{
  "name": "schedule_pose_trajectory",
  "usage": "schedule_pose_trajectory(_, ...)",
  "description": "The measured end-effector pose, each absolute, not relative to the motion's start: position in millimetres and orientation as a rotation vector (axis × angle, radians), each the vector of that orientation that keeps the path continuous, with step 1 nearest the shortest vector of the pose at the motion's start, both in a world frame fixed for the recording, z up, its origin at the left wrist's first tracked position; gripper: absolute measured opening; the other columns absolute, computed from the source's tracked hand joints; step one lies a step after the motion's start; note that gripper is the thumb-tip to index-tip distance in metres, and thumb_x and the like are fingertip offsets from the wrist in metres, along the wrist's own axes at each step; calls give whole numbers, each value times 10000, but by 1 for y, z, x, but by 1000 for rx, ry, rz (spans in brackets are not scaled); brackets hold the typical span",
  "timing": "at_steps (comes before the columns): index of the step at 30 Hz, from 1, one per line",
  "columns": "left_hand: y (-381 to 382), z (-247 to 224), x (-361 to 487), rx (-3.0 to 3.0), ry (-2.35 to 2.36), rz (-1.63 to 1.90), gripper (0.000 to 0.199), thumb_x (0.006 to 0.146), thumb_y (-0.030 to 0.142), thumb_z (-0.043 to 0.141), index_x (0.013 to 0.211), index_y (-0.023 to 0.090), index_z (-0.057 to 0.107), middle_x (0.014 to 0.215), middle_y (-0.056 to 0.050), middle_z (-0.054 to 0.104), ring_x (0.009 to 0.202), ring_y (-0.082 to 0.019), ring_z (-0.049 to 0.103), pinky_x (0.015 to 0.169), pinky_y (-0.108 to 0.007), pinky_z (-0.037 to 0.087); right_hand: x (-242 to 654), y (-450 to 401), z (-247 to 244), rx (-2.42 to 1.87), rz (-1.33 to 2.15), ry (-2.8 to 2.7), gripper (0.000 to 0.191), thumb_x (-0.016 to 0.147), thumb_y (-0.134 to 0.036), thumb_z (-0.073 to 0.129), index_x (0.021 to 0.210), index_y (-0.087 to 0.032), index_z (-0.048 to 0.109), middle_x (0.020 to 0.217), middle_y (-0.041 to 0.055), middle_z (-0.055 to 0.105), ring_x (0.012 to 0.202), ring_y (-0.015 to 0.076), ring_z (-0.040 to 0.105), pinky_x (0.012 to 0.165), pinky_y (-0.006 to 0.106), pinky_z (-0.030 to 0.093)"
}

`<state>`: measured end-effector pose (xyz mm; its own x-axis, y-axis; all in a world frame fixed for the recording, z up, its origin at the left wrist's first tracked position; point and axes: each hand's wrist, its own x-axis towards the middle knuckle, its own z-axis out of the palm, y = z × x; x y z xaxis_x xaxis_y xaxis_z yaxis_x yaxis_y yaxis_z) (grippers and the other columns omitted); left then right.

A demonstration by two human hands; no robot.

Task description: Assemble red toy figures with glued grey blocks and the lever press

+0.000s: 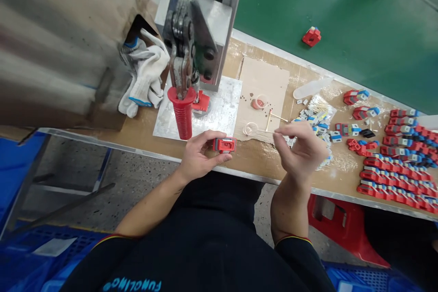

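Observation:
In my left hand [199,154] is a small red and grey plastic toy vehicle part [225,145], gripped between thumb and fingers near the table's front edge. My right hand [303,149], slightly blurred, pinches a thin cotton swab [265,132]. The swab's far end points left to a small clear round dish [251,128]; whether it touches the dish I cannot tell. Behind that dish, a second round dish [260,101] with red contents lies on a stained cardboard sheet [263,75]. Two used-looking swabs [278,117] rest on the cardboard.
A toggle clamp press with a red handle [183,118] stands on a metal plate [164,121], a red part [201,101] under it. White gloves [147,70] lie left. At right are small white and blue pieces [316,123] and rows of red toy vehicles [397,175]. A red stool [349,228] stands below.

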<state>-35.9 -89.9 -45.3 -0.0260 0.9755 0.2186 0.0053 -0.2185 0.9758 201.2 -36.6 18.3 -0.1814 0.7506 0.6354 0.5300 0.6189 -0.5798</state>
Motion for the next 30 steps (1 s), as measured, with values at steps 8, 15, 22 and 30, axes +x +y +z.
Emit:
schedule_pose_trajectory(8,-99,-34,-27,1476,998,1358,442,822,544,917,1055,192,784,923,-64,838,793,-173,795,739,-267,637,174,-83,38,-907,319,-1575,159,978,-278,760,895,-278,624,657,-41,629,545,163,592,563,365,457)
schedule_pose_trajectory(15,-103,-30,-25,1494,970,1362,447,817,528,923,1062,186,773,921,-64,834,786,-173,802,737,-253,645,166,-90,24,-874,441,-1590,141,979,-228,739,906,-265,624,691,-42,685,564,153,640,584,347,489)
schedule_pose_trajectory(22,-100,-31,-23,1511,901,1430,438,792,476,955,1081,199,777,880,-38,825,723,-150,783,681,-219,622,164,-88,21,-811,457,-1605,132,940,-165,764,917,-242,660,718,-34,731,574,155,672,560,335,502)
schedule_pose_trajectory(30,-99,-29,-26,1529,938,1407,450,799,526,936,1058,196,774,882,-46,826,732,-158,786,692,-232,634,163,-88,20,-832,447,-1622,140,941,-146,766,921,-239,663,738,-34,745,605,156,693,587,340,512)
